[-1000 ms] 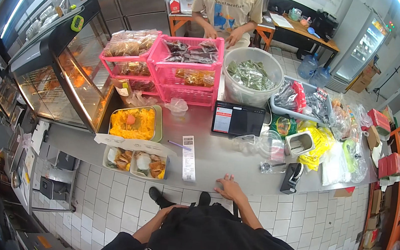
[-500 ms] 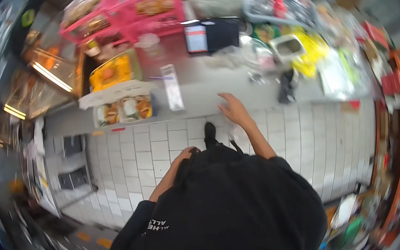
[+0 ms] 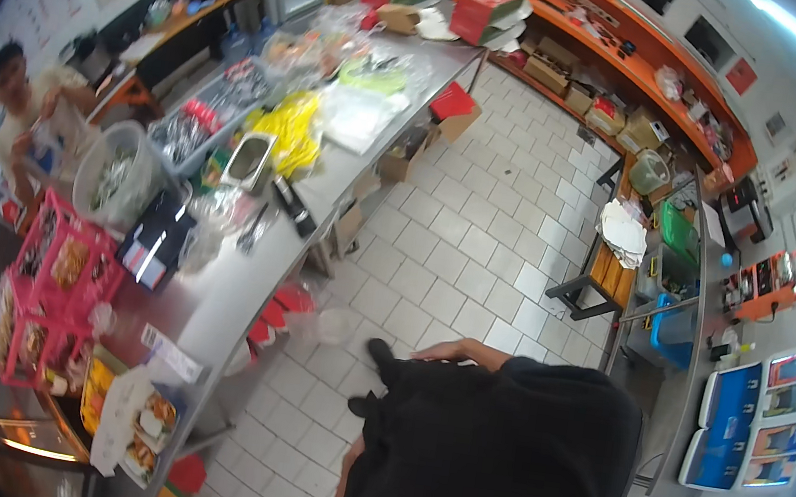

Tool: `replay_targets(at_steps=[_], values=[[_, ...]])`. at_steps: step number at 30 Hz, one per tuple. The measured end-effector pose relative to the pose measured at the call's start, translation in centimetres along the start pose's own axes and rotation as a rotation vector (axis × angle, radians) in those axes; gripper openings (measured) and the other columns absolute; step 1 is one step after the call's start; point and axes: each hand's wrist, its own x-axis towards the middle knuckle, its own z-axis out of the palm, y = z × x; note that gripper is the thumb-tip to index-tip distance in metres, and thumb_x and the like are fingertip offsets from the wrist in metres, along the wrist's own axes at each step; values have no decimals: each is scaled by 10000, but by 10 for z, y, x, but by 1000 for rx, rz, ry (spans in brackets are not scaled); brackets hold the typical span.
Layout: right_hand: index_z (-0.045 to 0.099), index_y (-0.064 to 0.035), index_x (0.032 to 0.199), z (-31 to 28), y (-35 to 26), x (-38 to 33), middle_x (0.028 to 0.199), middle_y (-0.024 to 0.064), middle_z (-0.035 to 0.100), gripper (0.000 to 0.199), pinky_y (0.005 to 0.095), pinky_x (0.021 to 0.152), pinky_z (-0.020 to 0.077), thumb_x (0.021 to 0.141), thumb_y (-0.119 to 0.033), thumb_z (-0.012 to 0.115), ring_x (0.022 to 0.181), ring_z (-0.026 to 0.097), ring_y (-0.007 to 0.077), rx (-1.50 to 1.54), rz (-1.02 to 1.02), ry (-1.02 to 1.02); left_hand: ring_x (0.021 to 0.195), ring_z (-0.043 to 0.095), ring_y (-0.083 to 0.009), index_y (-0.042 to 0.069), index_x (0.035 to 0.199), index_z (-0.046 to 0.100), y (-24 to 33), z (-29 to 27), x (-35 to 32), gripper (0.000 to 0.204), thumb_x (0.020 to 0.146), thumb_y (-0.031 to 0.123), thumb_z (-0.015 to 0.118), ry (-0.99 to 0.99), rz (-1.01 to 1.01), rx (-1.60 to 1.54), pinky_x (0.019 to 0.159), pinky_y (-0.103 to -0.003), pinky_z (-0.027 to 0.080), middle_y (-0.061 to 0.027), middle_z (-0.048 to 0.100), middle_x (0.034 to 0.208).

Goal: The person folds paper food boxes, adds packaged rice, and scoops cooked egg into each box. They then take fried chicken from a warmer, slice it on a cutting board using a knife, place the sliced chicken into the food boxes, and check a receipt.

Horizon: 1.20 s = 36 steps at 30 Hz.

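My right hand point(image 3: 458, 351) hangs free over the white tiled floor point(image 3: 477, 259), just above my black shirt point(image 3: 502, 453). Its fingers are loosely apart and it holds nothing. Nearest to it are my black shoe point(image 3: 382, 352) and a clear plastic tub point(image 3: 338, 325) on the floor by the steel counter point(image 3: 243, 278). Only my left forearm point(image 3: 348, 467) shows beside the shirt; the left hand is hidden.
The counter on my left carries pink baskets point(image 3: 64, 265), food trays point(image 3: 145, 416), a black scale point(image 3: 153, 241), a white bucket point(image 3: 116, 176) and yellow bags point(image 3: 293, 129). Another person point(image 3: 24, 114) stands behind it. An orange bench point(image 3: 607, 266) and a blue bin point(image 3: 674, 325) stand on the right.
My right hand has left the counter and drawn back to my body. I have turned away, so the counter has swung to the left of the view and the tiled aisle lies ahead.
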Motion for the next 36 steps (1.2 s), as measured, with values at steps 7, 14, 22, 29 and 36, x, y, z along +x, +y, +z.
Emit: replay_targets(at_steps=[7, 14, 22, 29, 36], values=[[681, -90, 1097, -147, 240, -61, 987, 111, 696, 555, 415, 707, 556, 844, -574, 585, 868, 687, 241, -586, 137, 832, 824, 626, -252, 93, 1216, 542, 101, 80, 62, 441, 905, 406, 549, 74, -90, 405, 708, -467, 485, -118, 642, 1022], [745, -61, 873, -307, 405, -137, 785, 95, 720, 196, 357, 636, 558, 769, -220, 699, 697, 688, 201, 82, -70, 1086, 775, 638, -238, 41, 1126, 563, 250, 224, 176, 375, 901, 341, 577, 487, -142, 558, 666, -420, 520, -145, 654, 952], [679, -28, 865, -554, 326, -258, 784, 72, 692, 222, 277, 596, 513, 840, -248, 694, 716, 661, 135, 615, -470, 1152, 881, 631, -253, 23, 1135, 584, 383, 443, 286, 379, 905, 323, 558, 270, -77, 963, 771, -410, 509, -164, 652, 1003], [671, -33, 784, -798, 269, -333, 767, 59, 690, 325, 268, 569, 488, 864, -346, 703, 651, 631, 126, 448, -448, 1137, 973, 615, -279, 20, 1141, 604, 515, 542, 461, 382, 913, 320, 537, 218, -116, 894, 850, -421, 482, -178, 649, 1047], [654, -32, 979, -1049, 323, -408, 921, 136, 669, 221, 324, 580, 540, 843, -206, 655, 677, 663, 205, -83, -514, 1149, 1065, 598, -305, 18, 1146, 624, 743, 667, 670, 390, 921, 316, 516, -320, 145, 1766, 929, -432, 454, -192, 646, 1091]])
